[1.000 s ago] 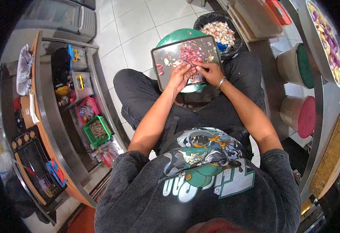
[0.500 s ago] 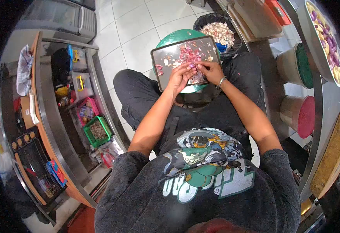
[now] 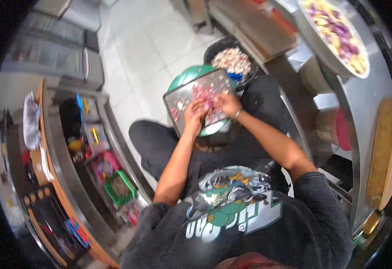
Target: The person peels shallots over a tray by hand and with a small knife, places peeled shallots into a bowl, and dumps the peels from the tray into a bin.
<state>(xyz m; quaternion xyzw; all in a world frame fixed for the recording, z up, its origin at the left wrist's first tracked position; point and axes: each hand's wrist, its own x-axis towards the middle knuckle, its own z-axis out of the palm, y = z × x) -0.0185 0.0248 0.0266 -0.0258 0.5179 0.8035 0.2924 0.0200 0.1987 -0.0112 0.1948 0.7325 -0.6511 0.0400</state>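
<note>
On my lap side, a dark-rimmed metal tray (image 3: 171, 99) rests on a round green stool or basin (image 3: 188, 75). Reddish-purple pieces, like small shallots or garlic cloves (image 3: 202, 91), lie across it with pale bits of skin. My left hand (image 3: 194, 117) is over the tray's near part, fingers curled closed; what they hold is blurred. To its right, my right hand (image 3: 228, 106), with a bracelet at the wrist, is slightly apart from it, fingers bent together over the tray. Motion blur hides whatever is between those fingertips.
A black-lined bin (image 3: 208, 53) full of pale peelings stands beyond the tray. At upper right, a large bowl (image 3: 304, 28) holds yellow and purple peeled pieces on a metal counter (image 3: 361, 96). Left, a shelf holds a green basket (image 3: 120, 187); a wooden board (image 3: 383, 154) lies right.
The view has turned and shifted, so the tray sits lower and further left. My hands, earlier together at a small purple piece, have separated; the right one has drawn rightward.
</note>
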